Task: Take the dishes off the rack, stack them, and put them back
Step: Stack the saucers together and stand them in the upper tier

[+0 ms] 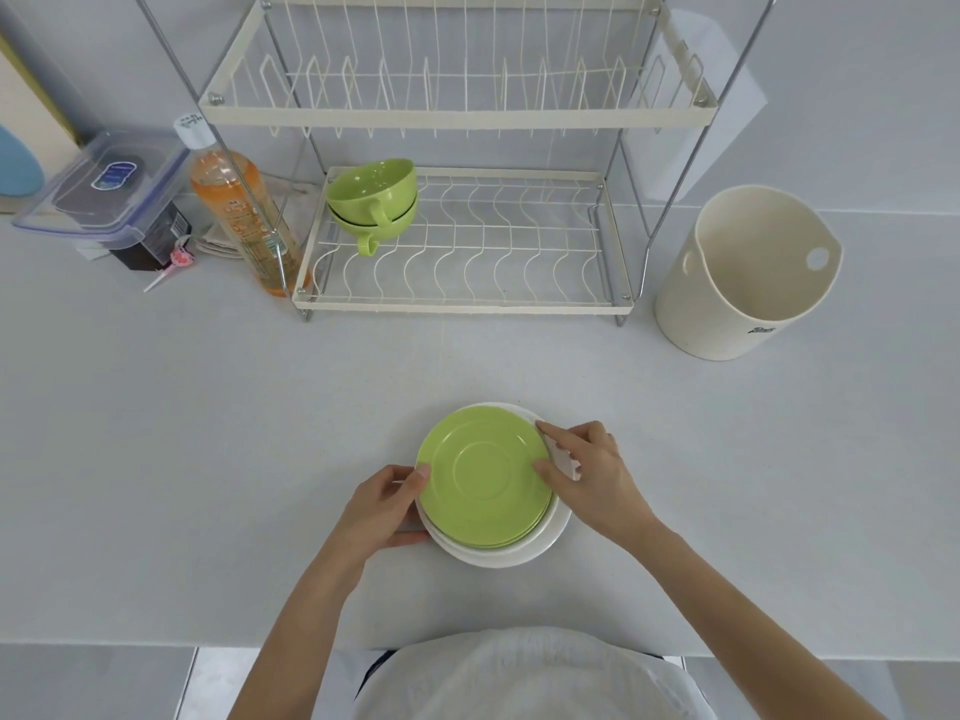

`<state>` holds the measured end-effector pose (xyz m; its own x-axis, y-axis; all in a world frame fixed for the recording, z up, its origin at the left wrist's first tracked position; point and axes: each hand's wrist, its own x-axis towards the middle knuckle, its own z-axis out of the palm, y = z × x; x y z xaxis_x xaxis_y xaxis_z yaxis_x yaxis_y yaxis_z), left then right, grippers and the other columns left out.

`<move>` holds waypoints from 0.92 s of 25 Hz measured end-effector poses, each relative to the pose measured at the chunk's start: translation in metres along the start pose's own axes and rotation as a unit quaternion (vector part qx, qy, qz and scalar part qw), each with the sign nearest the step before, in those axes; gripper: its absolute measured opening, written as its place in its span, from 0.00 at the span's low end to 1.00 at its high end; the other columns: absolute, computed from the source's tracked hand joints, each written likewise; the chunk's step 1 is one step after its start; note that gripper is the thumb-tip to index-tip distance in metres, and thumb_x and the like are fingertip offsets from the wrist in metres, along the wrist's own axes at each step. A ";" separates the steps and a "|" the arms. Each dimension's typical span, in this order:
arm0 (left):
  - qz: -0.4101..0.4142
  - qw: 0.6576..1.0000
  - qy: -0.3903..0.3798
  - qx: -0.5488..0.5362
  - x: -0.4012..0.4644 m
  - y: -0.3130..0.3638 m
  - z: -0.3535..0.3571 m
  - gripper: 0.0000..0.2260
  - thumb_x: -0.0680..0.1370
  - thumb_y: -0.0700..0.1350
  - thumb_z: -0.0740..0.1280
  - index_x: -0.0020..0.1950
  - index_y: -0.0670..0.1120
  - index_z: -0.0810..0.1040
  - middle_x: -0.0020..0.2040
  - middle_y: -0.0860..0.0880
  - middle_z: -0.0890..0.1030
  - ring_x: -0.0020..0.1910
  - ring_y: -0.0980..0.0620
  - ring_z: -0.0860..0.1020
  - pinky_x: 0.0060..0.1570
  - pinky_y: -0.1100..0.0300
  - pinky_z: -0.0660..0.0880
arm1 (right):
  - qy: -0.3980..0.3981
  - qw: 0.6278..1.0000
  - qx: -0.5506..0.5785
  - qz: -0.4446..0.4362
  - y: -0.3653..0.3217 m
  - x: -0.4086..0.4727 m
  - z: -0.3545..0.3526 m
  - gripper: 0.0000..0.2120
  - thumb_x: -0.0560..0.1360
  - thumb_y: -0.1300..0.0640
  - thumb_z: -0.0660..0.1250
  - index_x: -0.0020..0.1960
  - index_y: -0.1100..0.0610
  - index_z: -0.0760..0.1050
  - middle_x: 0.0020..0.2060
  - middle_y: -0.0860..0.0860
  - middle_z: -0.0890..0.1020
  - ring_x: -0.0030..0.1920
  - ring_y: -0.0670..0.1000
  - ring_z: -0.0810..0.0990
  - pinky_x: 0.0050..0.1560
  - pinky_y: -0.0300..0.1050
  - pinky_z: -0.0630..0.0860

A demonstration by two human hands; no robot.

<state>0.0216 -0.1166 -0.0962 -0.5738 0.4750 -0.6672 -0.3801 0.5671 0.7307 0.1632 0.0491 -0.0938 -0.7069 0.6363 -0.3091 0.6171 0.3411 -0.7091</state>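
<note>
The green saucers sit on white plates near the front edge of the surface. Both hands, left hand and right hand, curl around the pile's sides. If they lift it tilted toward the rack, the top saucers could slide off.

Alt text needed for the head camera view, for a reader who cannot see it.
Two bare hands, left hand and right hand, grip a stack of green saucers on white plates on a pale counter. Behind, a two-tier dish rack holds two nested green cups on its lower shelf.
</note>
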 end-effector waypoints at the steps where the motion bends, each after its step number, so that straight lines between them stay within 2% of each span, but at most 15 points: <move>1: 0.000 1.000 0.000 0.000 0.000 0.000 0.000 0.16 0.76 0.51 0.62 0.56 0.40 0.75 0.51 0.44 0.79 0.46 0.47 0.81 0.38 0.62 0.82 | 0.003 1.000 0.018 0.017 0.000 0.000 0.001 0.24 0.74 0.54 0.65 0.69 0.51 0.67 0.51 0.50 0.66 0.59 0.51 0.67 0.66 0.44 0.67; 4: 0.018 0.999 0.009 0.034 0.000 0.001 0.003 0.14 0.77 0.50 0.62 0.57 0.42 0.74 0.54 0.43 0.78 0.46 0.48 0.80 0.37 0.63 0.81 | -0.009 0.993 0.082 0.089 -0.001 -0.001 0.001 0.27 0.74 0.50 0.64 0.71 0.50 0.62 0.60 0.53 0.66 0.65 0.54 0.68 0.68 0.47 0.66; 6: 0.046 0.995 0.015 0.085 -0.001 0.003 0.009 0.15 0.79 0.49 0.58 0.62 0.44 0.72 0.58 0.43 0.77 0.50 0.47 0.78 0.41 0.58 0.81 | -0.037 0.986 0.103 0.124 -0.001 -0.004 0.000 0.29 0.75 0.48 0.62 0.73 0.51 0.58 0.64 0.55 0.67 0.64 0.54 0.71 0.66 0.46 0.67; 9: 0.082 0.976 0.027 0.198 0.003 0.001 0.015 0.21 0.80 0.49 0.51 0.73 0.46 0.62 0.64 0.42 0.73 0.57 0.43 0.76 0.51 0.50 0.79 | -0.056 0.975 0.151 0.154 0.003 -0.009 0.001 0.28 0.76 0.47 0.60 0.74 0.50 0.57 0.66 0.55 0.69 0.63 0.55 0.72 0.65 0.51 0.71; 12: 0.088 0.953 0.044 0.285 0.003 -0.001 0.023 0.24 0.80 0.51 0.48 0.76 0.46 0.52 0.68 0.40 0.69 0.61 0.39 0.74 0.56 0.45 0.76 | -0.076 0.973 0.148 0.163 0.006 -0.012 0.002 0.28 0.75 0.46 0.59 0.73 0.50 0.58 0.66 0.55 0.72 0.63 0.57 0.73 0.61 0.56 0.75; 14: 0.080 0.935 0.059 0.341 0.003 0.000 0.031 0.25 0.81 0.51 0.47 0.76 0.43 0.46 0.69 0.38 0.67 0.62 0.38 0.73 0.61 0.48 0.72 | -0.081 0.978 0.110 0.155 0.003 -0.013 0.005 0.27 0.75 0.47 0.59 0.72 0.51 0.58 0.63 0.56 0.73 0.62 0.58 0.73 0.61 0.58 0.74; 16: 0.076 0.920 0.057 0.381 0.000 0.004 0.035 0.26 0.81 0.50 0.46 0.76 0.41 0.45 0.69 0.37 0.65 0.62 0.37 0.72 0.61 0.50 0.70 | -0.080 0.983 0.086 0.139 0.000 -0.012 0.005 0.26 0.76 0.50 0.59 0.71 0.54 0.59 0.61 0.58 0.73 0.61 0.59 0.73 0.60 0.58 0.74; 17: 0.073 0.923 0.046 0.376 0.000 0.005 0.034 0.26 0.81 0.51 0.47 0.76 0.41 0.48 0.69 0.37 0.66 0.61 0.37 0.73 0.61 0.49 0.71 | -0.080 0.984 0.084 0.135 -0.001 -0.011 0.005 0.24 0.76 0.51 0.60 0.70 0.55 0.60 0.60 0.58 0.73 0.60 0.59 0.74 0.59 0.58 0.75; 19: 0.057 0.960 0.015 0.275 0.002 0.010 0.026 0.23 0.79 0.52 0.53 0.71 0.42 0.59 0.63 0.40 0.72 0.58 0.39 0.76 0.54 0.45 0.76 | -0.080 0.977 0.127 0.150 -0.001 -0.010 0.001 0.19 0.76 0.54 0.61 0.66 0.56 0.66 0.55 0.55 0.75 0.57 0.58 0.77 0.53 0.56 0.79; 21: 0.018 0.990 -0.012 0.138 0.000 0.014 0.016 0.18 0.78 0.50 0.59 0.65 0.44 0.68 0.54 0.46 0.77 0.50 0.44 0.79 0.44 0.50 0.81 | -0.087 0.955 0.211 0.191 -0.002 -0.009 -0.004 0.16 0.76 0.56 0.62 0.63 0.58 0.70 0.50 0.53 0.77 0.51 0.55 0.79 0.46 0.49 0.82; 23: -0.018 0.997 -0.040 0.066 -0.001 0.016 0.009 0.17 0.77 0.49 0.63 0.63 0.43 0.72 0.50 0.47 0.79 0.44 0.49 0.81 0.38 0.58 0.82 | -0.094 0.942 0.244 0.209 0.000 -0.008 -0.007 0.16 0.76 0.56 0.63 0.62 0.61 0.73 0.50 0.54 0.79 0.45 0.52 0.80 0.40 0.41 0.82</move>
<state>0.0231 -0.1020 -0.0854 -0.4995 0.5022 -0.7059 -0.2978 0.6656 0.6843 0.1713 0.0482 -0.0869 -0.5153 0.4943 -0.7001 0.6551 -0.2994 -0.6937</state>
